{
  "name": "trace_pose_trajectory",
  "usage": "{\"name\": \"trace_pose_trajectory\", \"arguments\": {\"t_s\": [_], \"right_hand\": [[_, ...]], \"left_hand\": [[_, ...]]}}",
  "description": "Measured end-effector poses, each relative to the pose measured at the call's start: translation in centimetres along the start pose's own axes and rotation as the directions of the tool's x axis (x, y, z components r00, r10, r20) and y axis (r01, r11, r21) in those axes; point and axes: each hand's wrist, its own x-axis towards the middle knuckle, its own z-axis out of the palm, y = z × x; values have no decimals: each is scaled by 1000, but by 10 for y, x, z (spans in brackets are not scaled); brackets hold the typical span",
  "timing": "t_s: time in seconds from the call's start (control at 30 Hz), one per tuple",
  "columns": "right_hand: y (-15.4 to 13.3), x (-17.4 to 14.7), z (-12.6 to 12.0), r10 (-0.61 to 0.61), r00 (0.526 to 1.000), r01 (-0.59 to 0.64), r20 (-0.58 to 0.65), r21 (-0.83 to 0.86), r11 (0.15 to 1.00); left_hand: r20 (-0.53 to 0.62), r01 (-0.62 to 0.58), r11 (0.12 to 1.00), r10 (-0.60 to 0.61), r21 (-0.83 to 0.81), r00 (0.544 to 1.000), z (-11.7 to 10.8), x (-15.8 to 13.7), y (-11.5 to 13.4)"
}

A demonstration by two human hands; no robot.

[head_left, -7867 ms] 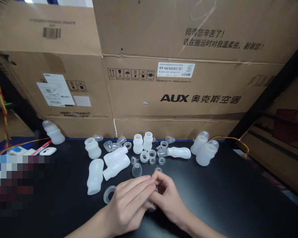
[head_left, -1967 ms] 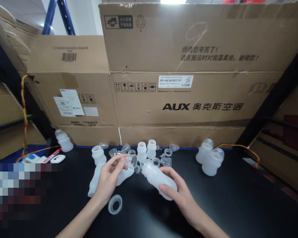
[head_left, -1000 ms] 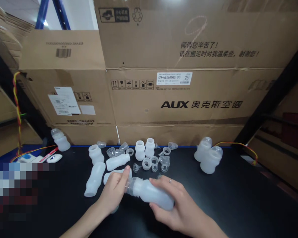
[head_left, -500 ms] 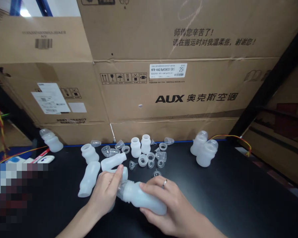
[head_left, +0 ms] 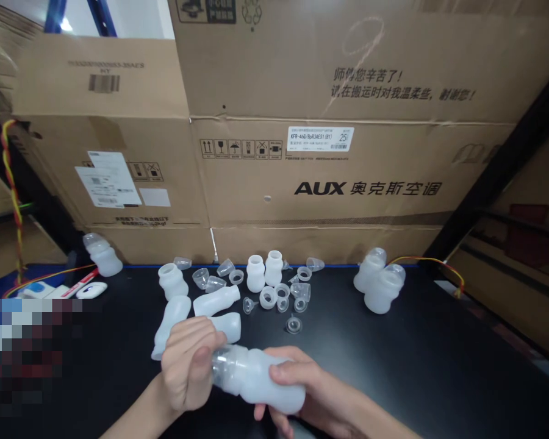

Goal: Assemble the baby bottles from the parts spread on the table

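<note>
A white baby bottle (head_left: 274, 381) with a clear domed cap (head_left: 226, 369) lies nearly level in front of me, its cap end pointing left. My right hand (head_left: 308, 384) is wrapped round the body, thumb on top and fingers underneath. Fingers curled, my left hand (head_left: 190, 363) is closed at the cap's tip, which it partly hides. Just behind that hand are white bottles without caps: one lying bottle (head_left: 229, 327), another lying bottle (head_left: 217, 300) and a third (head_left: 171, 323) at the left, partly covered.
Uncapped bottles (head_left: 255, 274) stand at the back among clear caps (head_left: 301, 291), collar rings (head_left: 268, 297) and nipples (head_left: 294, 324). Capped bottles stand at right (head_left: 384, 289) and far left (head_left: 104, 256). A large cardboard box (head_left: 370, 152) walls off the back.
My left hand has turned and curled into a closed grip at the cap. My right hand has shifted its hold lower, and the bottle has dipped slightly. The view has moved a little.
</note>
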Motion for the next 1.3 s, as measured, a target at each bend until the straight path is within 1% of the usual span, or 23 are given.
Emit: {"name": "trace_pose_trajectory", "arguments": {"t_s": [0.07, 0.1, 0.13, 0.2, 0.23, 0.3, 0.37, 0.4, 0.43, 0.47, 0.53, 0.57, 0.63, 0.67, 0.7, 0.73, 0.77, 0.87, 0.93, 0.97, 1.07, 1.17, 1.3], "right_hand": [[2, -1, 0, -50, 998, 45, -36, -146, 988], [3, -1, 0, -97, 994, 79, -56, -256, 963], [5, 0, 0, -159, 985, 122, -66, -383, 916], [9, 1, 2, -285, 957, 199, -48, -608, 769], [11, 2, 2, -331, 943, 222, -30, -682, 697], [13, 2, 3, -394, 919, 234, -30, -763, 603], [8, 1, 0, -471, 881, 229, -55, -821, 523], [3, -1, -3, -528, 846, 222, -70, -854, 470], [-4, -3, -7, -591, 802, 206, -90, -887, 414], [-13, -6, -13, -650, 751, 175, -116, -914, 366], [-32, -12, -29, -746, 637, 70, -193, -950, 305], [-42, -16, -39, -787, 568, 1, -240, -956, 292], [-60, -24, -59, -856, 402, -154, -326, -945, 288], [-67, -28, -69, -871, 338, -227, -358, -929, 294], [-72, -31, -78, -874, 301, -294, -382, -909, 296], [-75, -33, -86, -869, 289, -355, -402, -888, 292], [-76, -35, -93, -858, 296, -406, -420, -868, 285], [-73, -33, -105, -808, 363, -497, -464, -830, 254], [-69, -29, -106, -795, 381, -525, -473, -818, 236], [-67, -27, -105, -796, 377, -544, -474, -809, 224], [-68, -27, -103, -791, 321, -660, -521, -722, 208], [-75, -33, -105, -749, 261, -753, -609, -614, 237], [-83, -43, -111, -706, 226, -802, -671, -540, 257]], "left_hand": [[-17, 32, 999, -32, 15, 999, 2, -3, -5], [-42, 45, 998, -43, 33, 998, 4, -4, -6], [-68, 47, 997, -44, 53, 997, 6, -5, -8], [-97, 38, 997, -31, 73, 995, 11, -8, -10], [-92, 33, 997, -27, 70, 995, 14, -9, -10], [-44, 48, 996, -45, 76, 998, 18, -10, -13], [-5, 107, 984, -108, 143, 994, 20, -10, -17], [8, 138, 971, -142, 197, 990, 21, -10, -19], [20, 161, 954, -172, 253, 985, 21, -10, -22], [38, 177, 936, -198, 305, 979, 22, -10, -24], [97, 183, 906, -236, 381, 967, 22, -11, -29], [136, 179, 896, -253, 406, 958, 23, -12, -31], [203, 162, 881, -276, 445, 940, 24, -13, -33], [229, 151, 874, -282, 463, 932, 25, -14, -34], [249, 142, 866, -290, 479, 924, 25, -14, -34], [266, 136, 859, -298, 494, 917, 26, -15, -35], [278, 133, 852, -307, 506, 910, 26, -16, -35], [300, 133, 845, -326, 518, 897, 26, -17, -37], [303, 134, 843, -329, 520, 894, 26, -18, -37], [304, 135, 842, -331, 522, 893, 26, -18, -37], [309, 147, 839, -348, 524, 885, 26, -18, -37], [317, 184, 848, -375, 497, 871, 26, -16, -35], [334, 210, 861, -389, 464, 858, 24, -15, -33]]}}
